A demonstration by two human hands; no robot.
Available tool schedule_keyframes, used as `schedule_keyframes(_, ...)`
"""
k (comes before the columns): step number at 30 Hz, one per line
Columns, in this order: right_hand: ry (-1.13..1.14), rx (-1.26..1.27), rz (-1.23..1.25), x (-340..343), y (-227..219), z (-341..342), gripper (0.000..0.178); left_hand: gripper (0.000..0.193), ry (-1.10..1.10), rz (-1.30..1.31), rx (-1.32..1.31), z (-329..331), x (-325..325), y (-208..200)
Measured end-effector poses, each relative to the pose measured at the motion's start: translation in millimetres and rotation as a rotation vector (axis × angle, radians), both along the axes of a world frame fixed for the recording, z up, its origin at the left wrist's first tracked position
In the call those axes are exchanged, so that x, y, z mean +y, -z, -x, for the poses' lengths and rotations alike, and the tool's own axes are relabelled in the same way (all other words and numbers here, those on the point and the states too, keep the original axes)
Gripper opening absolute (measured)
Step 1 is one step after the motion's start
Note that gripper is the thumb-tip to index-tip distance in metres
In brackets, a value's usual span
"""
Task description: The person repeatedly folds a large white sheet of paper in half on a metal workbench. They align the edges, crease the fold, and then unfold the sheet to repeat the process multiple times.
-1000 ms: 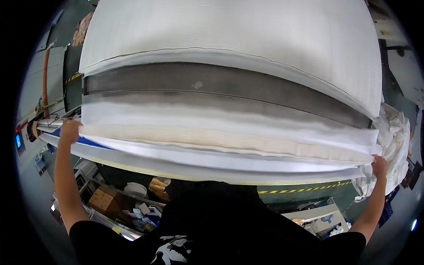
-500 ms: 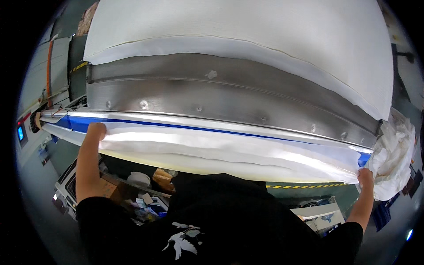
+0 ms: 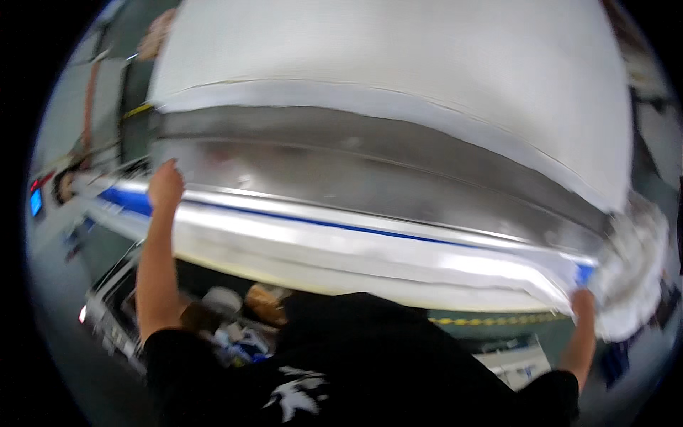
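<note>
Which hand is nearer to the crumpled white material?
Right. The right hand is close beside the crumpled white material; the left hand is far off, toward the opposite side.

A grey metal tabletop (image 3: 341, 178) runs crosswise, its far part covered by a broad white sheet (image 3: 398, 50) with a curving near edge. Along the near side, a blue strip (image 3: 128, 200) shows most at the left, beside a lengthwise white cloth (image 3: 341, 260).

White round tub (image 3: 223, 299) near brown bundle (image 3: 266, 304); blue-lit screen (image 3: 35, 203) far left.
</note>
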State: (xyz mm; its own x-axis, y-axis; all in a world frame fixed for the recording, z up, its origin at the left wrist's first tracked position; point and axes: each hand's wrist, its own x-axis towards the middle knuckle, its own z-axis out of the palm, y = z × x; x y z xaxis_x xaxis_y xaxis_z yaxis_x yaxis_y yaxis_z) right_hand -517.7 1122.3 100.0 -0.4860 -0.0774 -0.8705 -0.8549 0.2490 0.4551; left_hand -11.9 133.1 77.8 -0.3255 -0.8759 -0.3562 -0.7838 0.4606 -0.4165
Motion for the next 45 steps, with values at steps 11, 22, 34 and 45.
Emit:
schedule_keyframes(11,0.441,0.154,0.091,-128,-26,-10,0.035,0.022,0.490,-0.301,0.656,103,183,19)
schedule_keyframes(22,0.279,0.081,0.188,-130,1,-19,0.028,0.027,0.702,-0.853,0.837,195,321,18)
schedule_keyframes(34,0.141,-0.231,0.472,-206,-45,-82,0.027,0.045,0.623,-1.608,0.827,286,500,36)
schedule_keyframes(45,0.727,-0.580,0.407,-268,15,-84,0.049,0.063,0.656,-1.663,0.110,273,415,40)
